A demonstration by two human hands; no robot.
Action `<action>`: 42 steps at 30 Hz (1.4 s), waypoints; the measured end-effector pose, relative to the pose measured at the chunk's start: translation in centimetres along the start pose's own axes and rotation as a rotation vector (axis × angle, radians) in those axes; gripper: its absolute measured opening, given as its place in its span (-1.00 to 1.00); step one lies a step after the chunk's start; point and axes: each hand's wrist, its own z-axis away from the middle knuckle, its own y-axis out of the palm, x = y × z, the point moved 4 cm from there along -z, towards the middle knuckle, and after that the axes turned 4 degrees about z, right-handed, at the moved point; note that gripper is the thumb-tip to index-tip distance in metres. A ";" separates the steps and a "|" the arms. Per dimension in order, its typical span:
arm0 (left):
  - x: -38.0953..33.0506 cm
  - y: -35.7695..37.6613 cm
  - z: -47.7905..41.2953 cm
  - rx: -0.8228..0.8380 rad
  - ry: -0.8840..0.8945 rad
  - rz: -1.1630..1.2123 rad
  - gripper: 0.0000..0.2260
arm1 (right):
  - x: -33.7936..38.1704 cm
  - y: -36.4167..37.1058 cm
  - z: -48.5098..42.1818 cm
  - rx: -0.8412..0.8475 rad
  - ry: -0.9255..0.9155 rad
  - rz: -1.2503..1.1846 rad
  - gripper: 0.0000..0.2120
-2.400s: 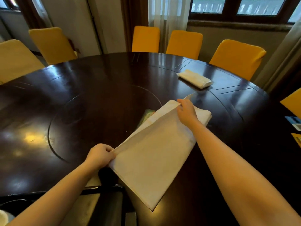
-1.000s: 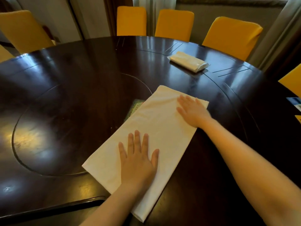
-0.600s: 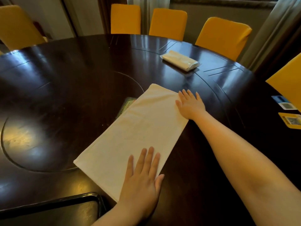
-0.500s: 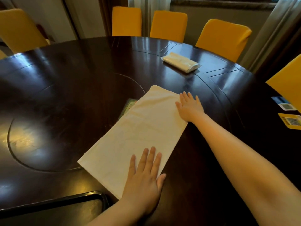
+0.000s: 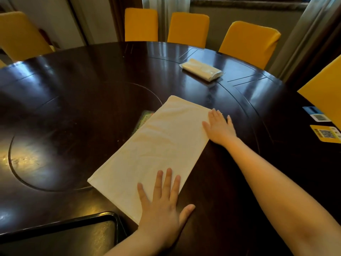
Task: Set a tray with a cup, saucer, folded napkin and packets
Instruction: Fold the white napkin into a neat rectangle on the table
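Dark, glossy wood fills my head view: a big round dining table [image 5: 77, 93] with an inset circular section, ringed by yellow-covered chairs [image 5: 188, 28] against curtains and a wall. I see the white napkin [image 5: 156, 150] lying flat on the table as a long folded rectangle, running diagonally from near me toward the far right. My left hand [image 5: 162, 206] is spread open, palm down, its fingers on the napkin's near end and the thumb out on bare wood. My right hand [image 5: 219, 128] is also open and flat, resting at the napkin's far right edge, half on cloth, half on the table. A greenish packet [image 5: 144, 118] pokes out from under the napkin's left edge; its print is too small for me to read. Farther back sits a wrapped pack of tissues [image 5: 202, 69], well apart from the napkin. At the bottom left I see the corner of a black tray [image 5: 116, 220], just beside the napkin's near corner. On the right edge lie a blue-and-white card [image 5: 316, 114] and a yellow card [image 5: 325, 133], each bearing a QR code; no words legible.
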 end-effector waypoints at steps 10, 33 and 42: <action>-0.9 2.0 1.5 0.114 -0.142 -0.012 -0.18 | 0.0 -3.5 -2.0 -0.236 0.292 -0.077 -0.74; 11.2 -15.1 -2.9 -0.087 -0.347 2.023 -0.52 | 11.6 -9.3 14.6 -0.282 -0.337 -0.904 -0.96; 16.3 -10.3 -1.0 -0.162 -0.649 1.546 -0.89 | 15.9 -3.3 22.9 -0.315 -0.404 -0.632 -0.88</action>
